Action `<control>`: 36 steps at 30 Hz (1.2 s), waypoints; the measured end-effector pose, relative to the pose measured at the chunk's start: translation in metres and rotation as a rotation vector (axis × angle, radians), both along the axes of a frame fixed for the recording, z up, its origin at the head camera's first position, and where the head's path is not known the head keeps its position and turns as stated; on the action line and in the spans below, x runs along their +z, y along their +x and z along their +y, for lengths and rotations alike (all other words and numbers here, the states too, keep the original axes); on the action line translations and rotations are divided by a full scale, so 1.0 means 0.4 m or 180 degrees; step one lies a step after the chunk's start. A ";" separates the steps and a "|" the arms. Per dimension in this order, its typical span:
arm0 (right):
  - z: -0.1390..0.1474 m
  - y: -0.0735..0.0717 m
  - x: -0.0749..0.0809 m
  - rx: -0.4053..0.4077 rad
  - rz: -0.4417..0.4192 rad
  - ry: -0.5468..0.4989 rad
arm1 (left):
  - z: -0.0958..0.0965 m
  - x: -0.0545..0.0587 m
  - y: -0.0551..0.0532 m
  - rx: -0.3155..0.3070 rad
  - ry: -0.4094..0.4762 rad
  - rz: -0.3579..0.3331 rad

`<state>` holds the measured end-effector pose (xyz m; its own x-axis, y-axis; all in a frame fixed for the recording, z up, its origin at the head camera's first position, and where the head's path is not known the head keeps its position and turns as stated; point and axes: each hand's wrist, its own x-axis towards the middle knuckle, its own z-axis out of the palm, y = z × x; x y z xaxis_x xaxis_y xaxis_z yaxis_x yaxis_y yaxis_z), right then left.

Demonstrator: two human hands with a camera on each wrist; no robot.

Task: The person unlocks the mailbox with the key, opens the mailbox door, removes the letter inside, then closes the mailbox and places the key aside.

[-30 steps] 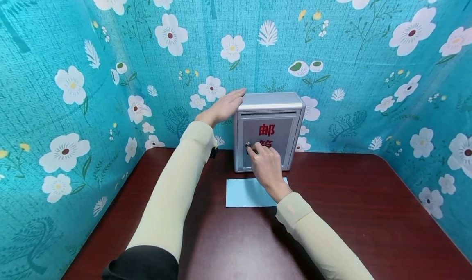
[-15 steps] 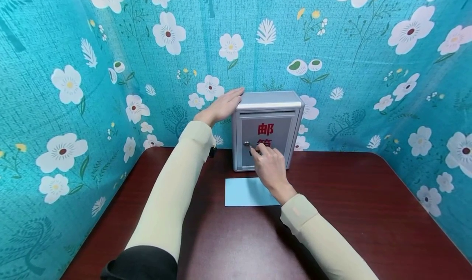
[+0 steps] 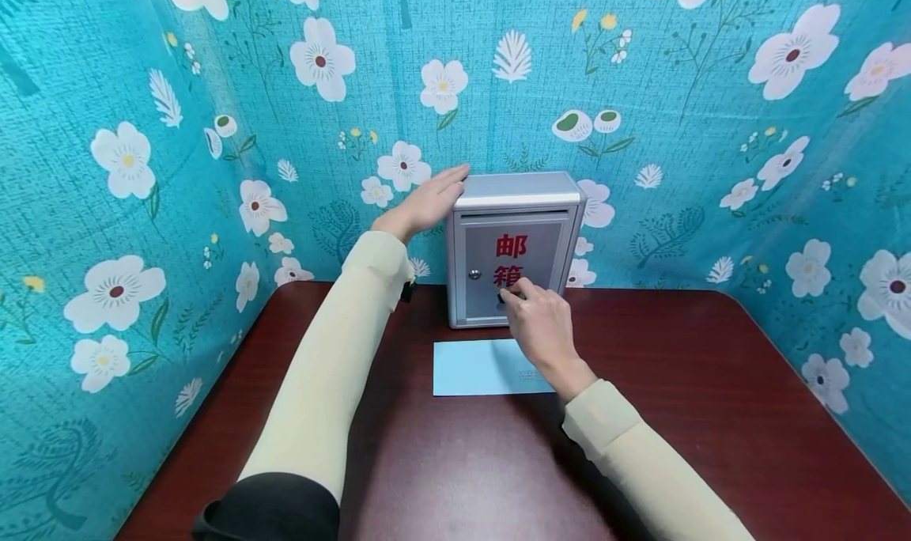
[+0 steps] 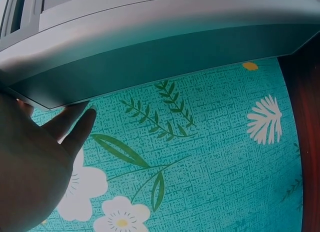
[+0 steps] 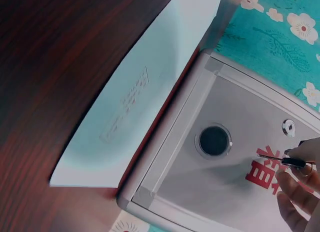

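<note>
A grey metal mailbox with red characters stands upright at the back of the table. My left hand lies over its upper left corner with fingers extended; in the left wrist view that hand is against the box's edge. My right hand is in front of the lower door, pinching a small key with a black head. The key's thin metal blade points out from the fingertips, apart from the door lock. The door is closed, with a round dark window below the characters.
A light blue envelope with small printed marks lies flat on the dark red table, just in front of the mailbox. Turquoise floral cloth hangs close behind and along both sides.
My right hand has drawn back from the lock, moving right and slightly down with the key in its fingers. My left hand stays on the mailbox corner.
</note>
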<state>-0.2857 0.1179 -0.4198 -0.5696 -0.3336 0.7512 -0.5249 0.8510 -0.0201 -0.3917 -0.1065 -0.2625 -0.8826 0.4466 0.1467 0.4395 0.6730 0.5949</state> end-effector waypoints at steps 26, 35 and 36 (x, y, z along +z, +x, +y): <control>0.226 0.018 -0.053 -0.0382 -0.1317 0.0196 | 0.011 -0.046 -0.002 0.0373 0.0602 0.0431; 0.271 0.001 -0.094 -0.0380 -0.1640 0.0413 | 0.013 -0.049 -0.006 0.0453 0.0654 0.0584; 0.272 0.001 -0.098 -0.0388 -0.1686 0.0425 | 0.013 -0.050 -0.007 0.0442 0.0651 0.0567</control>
